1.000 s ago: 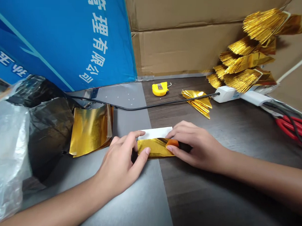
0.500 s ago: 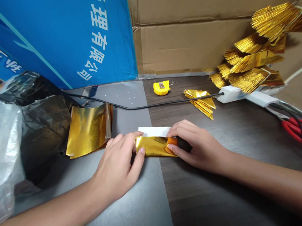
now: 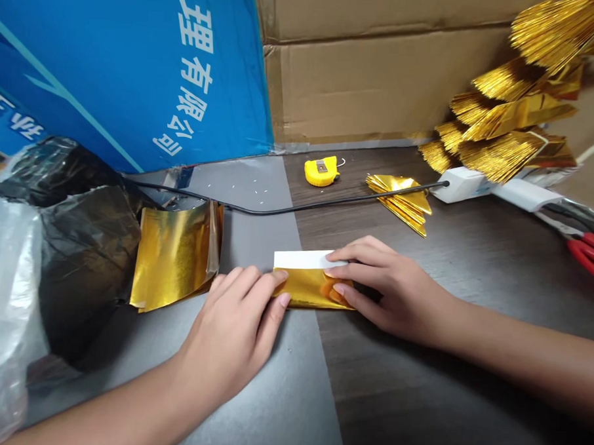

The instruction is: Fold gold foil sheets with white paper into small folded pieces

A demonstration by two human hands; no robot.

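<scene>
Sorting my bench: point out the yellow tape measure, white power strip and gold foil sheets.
Yellow tape measure (image 3: 321,172), head view, top of its case.
White power strip (image 3: 452,187), head view, its left end.
Gold foil sheets (image 3: 175,256), head view, middle of the top sheet.

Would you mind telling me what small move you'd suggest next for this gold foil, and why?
I'd probably slide the right hand leftward along the gold foil, smoothing it onto the white strip. The foil looks uneven near the orange patch under those fingers, and the left hand already pins its other end.

One left hand (image 3: 227,337), one right hand (image 3: 397,299), one tape measure (image 3: 321,171), one power strip (image 3: 461,185).
</scene>
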